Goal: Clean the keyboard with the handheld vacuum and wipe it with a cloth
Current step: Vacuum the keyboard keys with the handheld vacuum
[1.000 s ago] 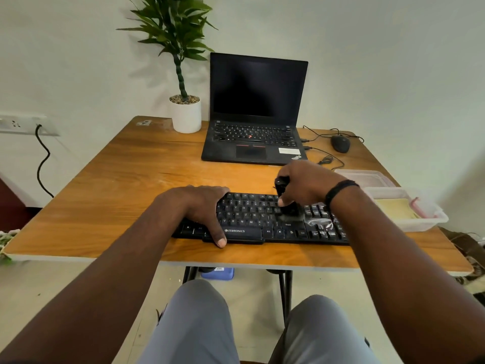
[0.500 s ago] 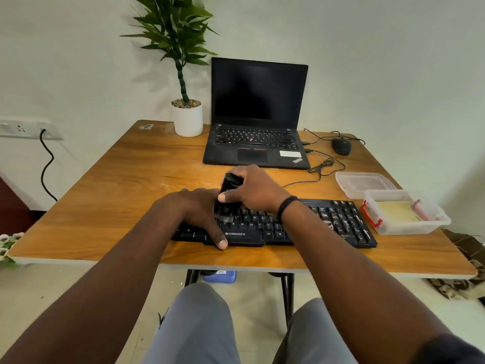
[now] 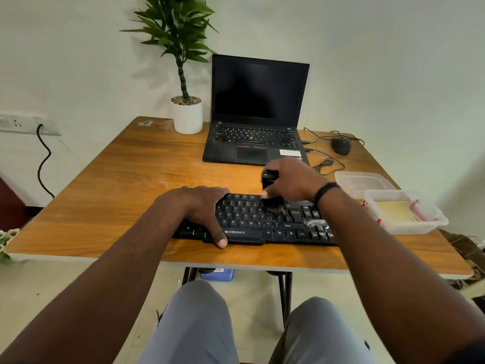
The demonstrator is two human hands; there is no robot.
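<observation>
Now right hand [image 3: 294, 179] grips vacuum [image 3: 269, 179] on keyboard [image 3: 275, 222]; left hand [image 3: 199, 208] flat, steadying.

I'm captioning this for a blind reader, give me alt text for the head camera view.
A right hand holds a small black vacuum on a black keyboard while the left hand steadies it. Behind sit a laptop and plant.

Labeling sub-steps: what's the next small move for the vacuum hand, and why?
Probably sweep the handheld vacuum rightward along the upper key rows. The right hand grips it nozzle-down on the keyboard near mid-width, the right-side keys look uncovered, and the left hand presses on the left end, steadying it.
</observation>
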